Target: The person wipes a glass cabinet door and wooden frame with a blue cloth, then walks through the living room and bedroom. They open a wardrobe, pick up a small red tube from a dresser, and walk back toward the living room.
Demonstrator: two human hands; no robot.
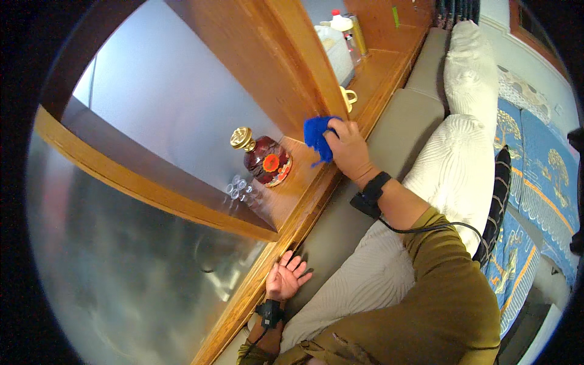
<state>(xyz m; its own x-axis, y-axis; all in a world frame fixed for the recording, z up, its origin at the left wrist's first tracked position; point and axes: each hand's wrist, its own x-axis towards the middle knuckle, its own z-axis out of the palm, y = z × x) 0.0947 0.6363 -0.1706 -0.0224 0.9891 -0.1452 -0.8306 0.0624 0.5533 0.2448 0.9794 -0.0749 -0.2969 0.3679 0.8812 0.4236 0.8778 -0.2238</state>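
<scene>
My right hand grips a crumpled blue cloth against the front end of an upright wooden divider, just above the shelf's front edge. Palm up with fingers apart, my left hand is empty beside the wooden ledge. On the wooden shelf to the left of the cloth stands a dark red glass bottle with a gold cap and a bright decorated front. Several small clear glasses are clustered next to it.
Beyond the divider are a translucent plastic container, a red-capped bottle and a cream cup handle. A grey-brown padded backrest and cream-covered cushions run along the ledge. Cables hang from both wrist straps.
</scene>
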